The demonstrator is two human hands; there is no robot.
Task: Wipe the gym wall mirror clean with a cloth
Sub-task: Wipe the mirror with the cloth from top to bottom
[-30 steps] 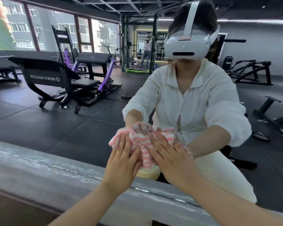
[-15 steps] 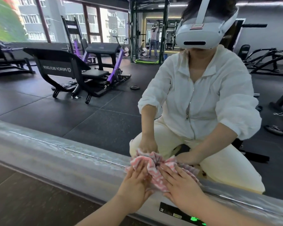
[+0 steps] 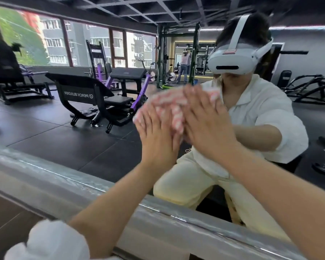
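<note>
A pink-and-white striped cloth (image 3: 174,107) is bunched flat against the wall mirror (image 3: 68,139), which fills most of the view. My left hand (image 3: 156,136) presses the cloth's lower left part with straight fingers. My right hand (image 3: 204,124) presses its right part, fingers straight and spread, pointing up. Both hands are blurred by motion. The cloth shows between and above the fingers; the rest is hidden behind my hands. The mirror reflects me crouching in white clothes with a headset.
A silver metal ledge (image 3: 45,177) runs along the mirror's bottom edge, sloping down to the right. Brown floor (image 3: 6,218) lies below it at lower left. Gym machines and windows appear only as reflections.
Both hands slid the cloth down to the ledge, then swept it well up the glass. The view tilted up with them.
</note>
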